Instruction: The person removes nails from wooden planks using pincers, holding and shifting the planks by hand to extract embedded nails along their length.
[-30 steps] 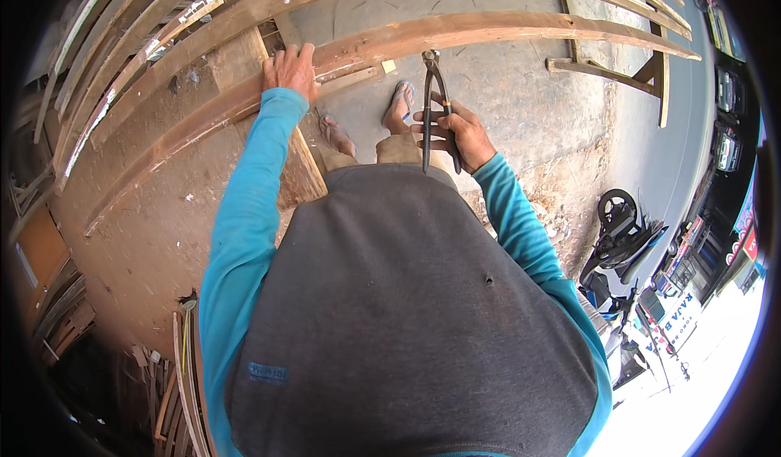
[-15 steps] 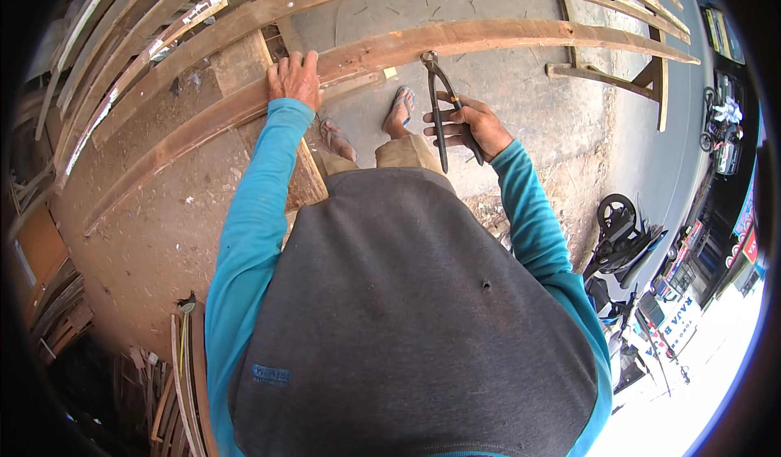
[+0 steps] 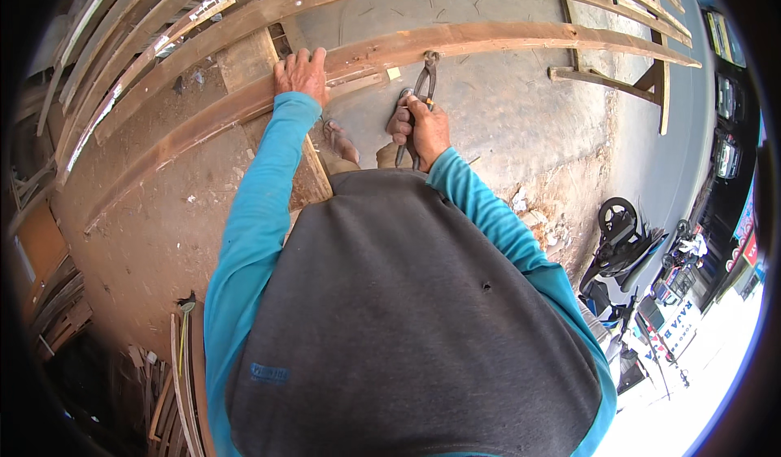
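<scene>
Thin wooden strips: they lie bunched at the lower left, near the left sleeve [image 3: 256,197].
Short board: this board [image 3: 313,180] passes below the front beam, and its near end is close to the dark shirt [image 3: 423,311].
Left hand: compared with half a second ago, it is almost in the same place. The left hand [image 3: 300,76] is partly curled, pressed over the front beam [image 3: 504,34], with the fingers reaching across its top.
Pale yellow piece: this small piece [image 3: 394,73] is on the ground between the two hands.
Pincers: the handles were spread before; now they are drawn closer together. The head of the pincers [image 3: 431,60] is at the near edge of the beam; what the jaws bite, I cannot tell.
Right hand: before, its fingers were stretched loosely; now the right hand [image 3: 427,129] is closed around both handles and has moved to the left.
Motorbike: a dark motorbike [image 3: 622,237] stands well apart at the right.
</scene>
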